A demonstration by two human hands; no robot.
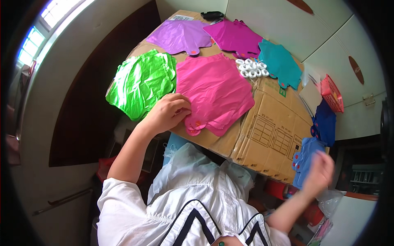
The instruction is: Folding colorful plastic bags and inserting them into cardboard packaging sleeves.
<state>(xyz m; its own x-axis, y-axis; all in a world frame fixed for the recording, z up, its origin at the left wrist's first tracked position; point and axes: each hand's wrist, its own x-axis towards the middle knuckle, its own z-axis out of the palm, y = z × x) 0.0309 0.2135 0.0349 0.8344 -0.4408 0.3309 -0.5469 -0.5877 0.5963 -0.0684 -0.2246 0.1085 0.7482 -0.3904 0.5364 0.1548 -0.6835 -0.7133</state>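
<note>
My left hand [170,111] lies at the left edge of a stack of flat pink foil balloons [215,92]. Its fingers are curled together against that edge; whatever may be between them is hidden. Just left of it is a stack of shiny green foil balloons [141,82]. On the right, motion smears my right hand [320,174] beside light blue foil balloons [305,158], and its fingers cannot be made out. Several small white ribbon rolls [251,68] sit together at the pink stack's upper right.
Brown cardboard [269,123] forms the work surface. Purple [180,36], magenta [236,39] and teal [279,61] foil balloon stacks lie along its far side. Dark blue balloons [325,123] and a pink plastic basket [331,93] are at the right. White cabinets [328,28] stand behind.
</note>
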